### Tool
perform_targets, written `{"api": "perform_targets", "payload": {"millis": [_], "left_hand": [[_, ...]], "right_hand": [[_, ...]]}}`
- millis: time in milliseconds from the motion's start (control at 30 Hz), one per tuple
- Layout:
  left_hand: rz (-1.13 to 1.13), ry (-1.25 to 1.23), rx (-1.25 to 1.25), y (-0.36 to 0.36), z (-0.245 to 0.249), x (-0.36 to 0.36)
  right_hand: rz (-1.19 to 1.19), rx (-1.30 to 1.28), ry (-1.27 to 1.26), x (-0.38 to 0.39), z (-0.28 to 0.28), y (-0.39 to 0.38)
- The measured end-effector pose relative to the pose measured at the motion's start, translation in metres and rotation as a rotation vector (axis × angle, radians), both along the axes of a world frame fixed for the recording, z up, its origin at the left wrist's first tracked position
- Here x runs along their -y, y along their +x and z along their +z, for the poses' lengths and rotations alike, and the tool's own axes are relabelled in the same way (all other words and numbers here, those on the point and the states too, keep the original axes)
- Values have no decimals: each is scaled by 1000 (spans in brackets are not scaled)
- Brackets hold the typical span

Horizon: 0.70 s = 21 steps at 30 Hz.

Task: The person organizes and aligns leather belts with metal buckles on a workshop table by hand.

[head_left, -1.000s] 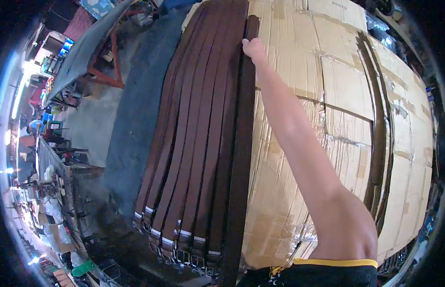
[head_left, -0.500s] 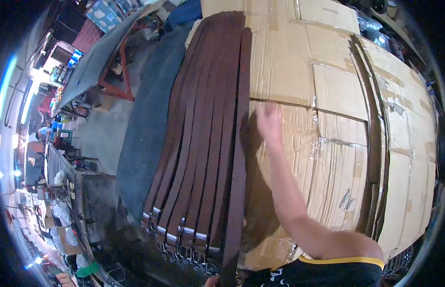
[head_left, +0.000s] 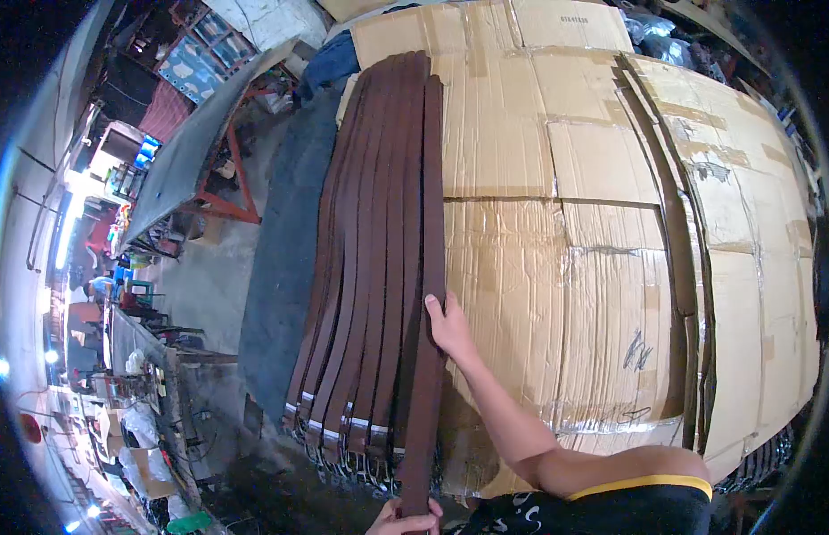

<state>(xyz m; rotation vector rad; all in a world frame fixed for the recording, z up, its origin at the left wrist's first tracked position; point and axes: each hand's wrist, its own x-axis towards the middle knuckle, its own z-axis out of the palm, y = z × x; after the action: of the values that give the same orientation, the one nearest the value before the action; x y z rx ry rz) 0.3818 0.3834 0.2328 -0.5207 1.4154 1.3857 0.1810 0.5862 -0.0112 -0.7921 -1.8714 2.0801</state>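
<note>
Several dark brown belts (head_left: 370, 223) lie side by side lengthwise, with metal buckles (head_left: 348, 459) at their near end. Along the right side of the row runs one brown belt (head_left: 422, 392), slightly apart from the others at the near end. My left hand (head_left: 406, 519) is closed round its near end at the bottom of the view. Midway along the same belt, my right hand (head_left: 448, 328) grips its right edge, thumb on top and fingers partly hidden beneath. Whether a buckle sits in my left hand cannot be seen.
Taped cardboard sheets (head_left: 504, 259) cover the surface to the right, with a raised fold (head_left: 686, 339). A dark blue-grey cloth (head_left: 285, 259) hangs at the left edge. Beyond are a table with red legs (head_left: 232, 178) and a cluttered workbench (head_left: 134, 343).
My right hand has come down and left from above the cardboard onto the belt's edge. My left hand shows more fully at the near end. The view has shifted slightly.
</note>
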Motion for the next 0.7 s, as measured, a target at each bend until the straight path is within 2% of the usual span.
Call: {"api": "perform_targets", "payload": {"millis": [100, 133, 233, 300, 367, 400, 433, 467, 567, 700], "left_hand": [[2, 0, 17, -13, -7, -14], [3, 0, 2, -16, -11, -18], [-24, 85, -21, -29, -52, -14], [-37, 39, -28, -43, -54, -22], [-43, 177, 4, -62, -70, -15], [22, 218, -4, -69, -68, -18], [58, 190, 53, -78, -62, -21], [50, 208, 63, -88, -63, -22], [60, 248, 83, -107, -75, -33], [34, 190, 54, -108, -84, -43]], "right_hand": [[-44, -50, 106, -12, -21, -26], [24, 110, 136, -20, -33, -40], [3, 122, 192, -45, 11, -59], [3, 120, 231, -58, 26, -77], [10, 167, 247, -68, 29, -91], [16, 205, 242, -70, 26, -102], [19, 243, 233, -72, 20, -115], [36, 214, 238, -74, -1, -132], [-12, 180, 245, -79, -14, -154], [26, 128, 242, -83, -4, -149]]}}
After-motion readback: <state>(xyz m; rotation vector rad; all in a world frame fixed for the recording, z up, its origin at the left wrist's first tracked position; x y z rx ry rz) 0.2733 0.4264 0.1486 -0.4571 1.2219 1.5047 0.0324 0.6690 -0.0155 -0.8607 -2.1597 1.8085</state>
